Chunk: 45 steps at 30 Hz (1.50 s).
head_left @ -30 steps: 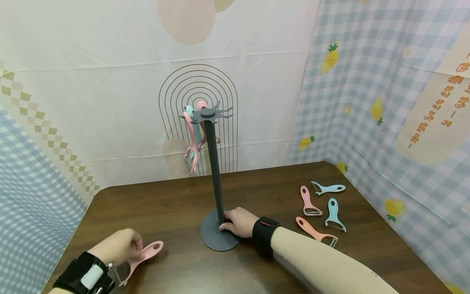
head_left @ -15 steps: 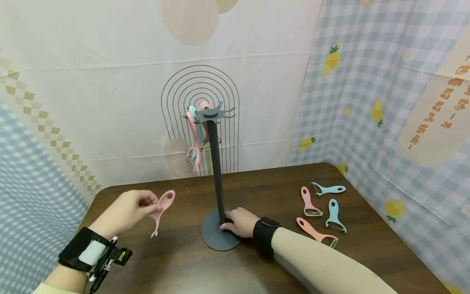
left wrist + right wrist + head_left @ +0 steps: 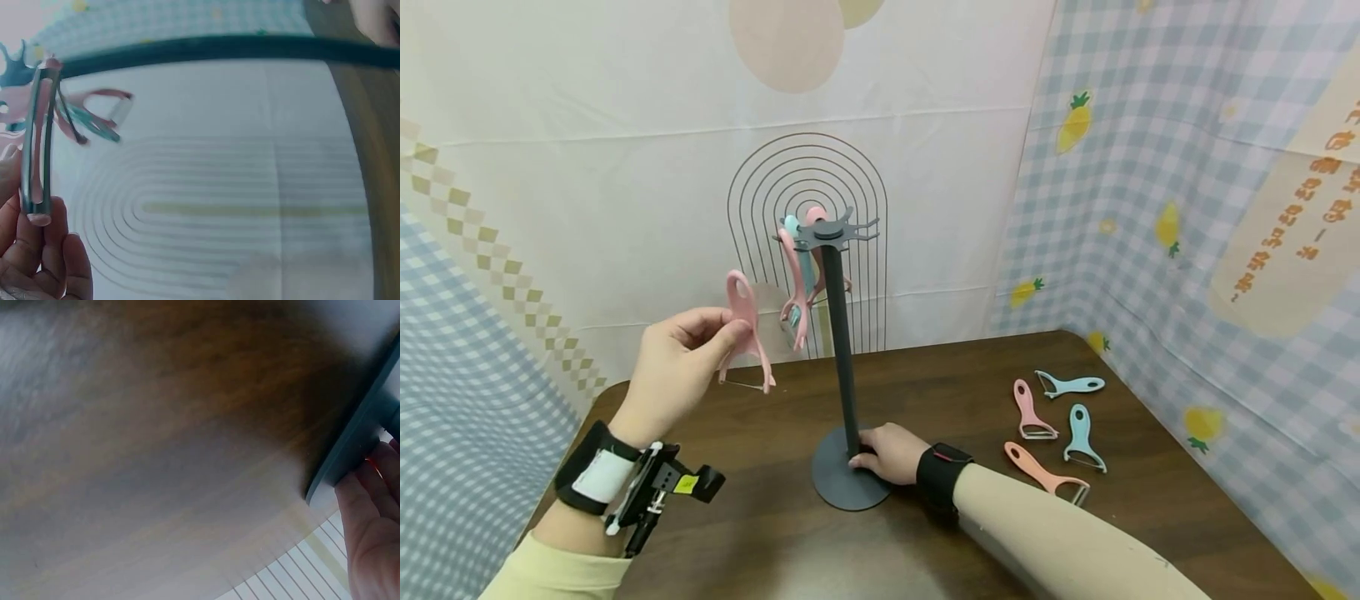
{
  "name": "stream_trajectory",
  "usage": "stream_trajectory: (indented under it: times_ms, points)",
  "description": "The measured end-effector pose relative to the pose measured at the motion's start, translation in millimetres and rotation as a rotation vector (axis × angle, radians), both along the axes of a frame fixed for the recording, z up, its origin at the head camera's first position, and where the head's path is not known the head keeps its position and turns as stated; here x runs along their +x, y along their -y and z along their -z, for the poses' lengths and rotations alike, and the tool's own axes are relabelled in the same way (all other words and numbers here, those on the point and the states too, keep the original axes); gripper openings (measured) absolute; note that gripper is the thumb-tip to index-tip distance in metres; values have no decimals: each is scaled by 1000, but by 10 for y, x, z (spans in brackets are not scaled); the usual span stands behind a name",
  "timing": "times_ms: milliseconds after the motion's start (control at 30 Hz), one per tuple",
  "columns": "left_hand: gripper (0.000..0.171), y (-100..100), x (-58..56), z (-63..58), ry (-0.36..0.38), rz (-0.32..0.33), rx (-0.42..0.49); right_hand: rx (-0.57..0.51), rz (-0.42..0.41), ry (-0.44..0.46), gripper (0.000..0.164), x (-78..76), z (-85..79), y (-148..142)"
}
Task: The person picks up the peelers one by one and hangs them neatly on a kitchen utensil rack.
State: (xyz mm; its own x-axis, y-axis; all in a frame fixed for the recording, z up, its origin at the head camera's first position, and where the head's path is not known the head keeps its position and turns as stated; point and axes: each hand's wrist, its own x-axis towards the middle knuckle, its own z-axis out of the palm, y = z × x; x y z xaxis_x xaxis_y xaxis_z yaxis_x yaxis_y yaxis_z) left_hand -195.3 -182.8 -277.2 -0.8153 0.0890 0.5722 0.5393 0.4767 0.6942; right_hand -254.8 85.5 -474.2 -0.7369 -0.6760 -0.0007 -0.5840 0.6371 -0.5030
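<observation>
— Behind the dark brown table [image 3: 775, 533] we have a white cloth [image 3: 625, 217] printed with nested arches. On our right hangs a blue-and-white checked cloth [image 3: 1135, 167] with yellow pineapples.

— And what stands on the table?

— A dark grey stand [image 3: 841, 350], with a round base, a slim post and branching arms at its top. From those arms we count three peelers hanging: a front pink peeler [image 3: 792, 267], a blue peeler [image 3: 807, 271] next to it and a rear pink peeler [image 3: 816, 215], partly hidden.

— Where do we find the left hand [image 3: 673, 367]?

— Raised, to the left of the stand. Its thumb and fingers pinch a held pink peeler [image 3: 742, 308] low on the handle. We see the holed end up and the blade down, near the hanging ones but apart from them.

— And the right hand [image 3: 891, 454]?

— Down at the stand's base, its thumb on the near side of the post's foot and its fingers reaching beyond, so we'd say it holds the stand there. A black band [image 3: 938, 471] circles that wrist.

— Anything past that arm?

— Four more lie on the table's right side: a far blue peeler [image 3: 1078, 385], a small pink peeler [image 3: 1026, 408], a near blue peeler [image 3: 1080, 429] and an orange peeler [image 3: 1033, 468], all apart.
</observation>
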Motion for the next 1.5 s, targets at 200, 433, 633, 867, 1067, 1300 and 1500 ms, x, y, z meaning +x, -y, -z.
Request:
stream_trajectory:
  times_ms: [200,433,633,867,1067,1300,1500]
  points:
    - [11,-178,96,-199,-41,68,79,4,9,5,30,-16,20,-3]
    - [12,-214,-50,-172,-65,109,124,1,9,7,31,-26,28,-13]
    - [12,-299,-76,-228,-73,137,150,-6,-1,0,30,-34,39,-21]
    - [13,-370,-65,-274,-75,142,113,4,4,6,32,-40,40,-16]
    - [14,-397,-73,-290,-63,154,115,-5,-3,-1,29,-47,50,-13]
    - [13,-417,-84,-276,-60,167,115,1,-6,-1,34,-40,47,-1]
    - [13,-409,-98,-243,-43,167,110,3,2,7,35,-32,38,-1]
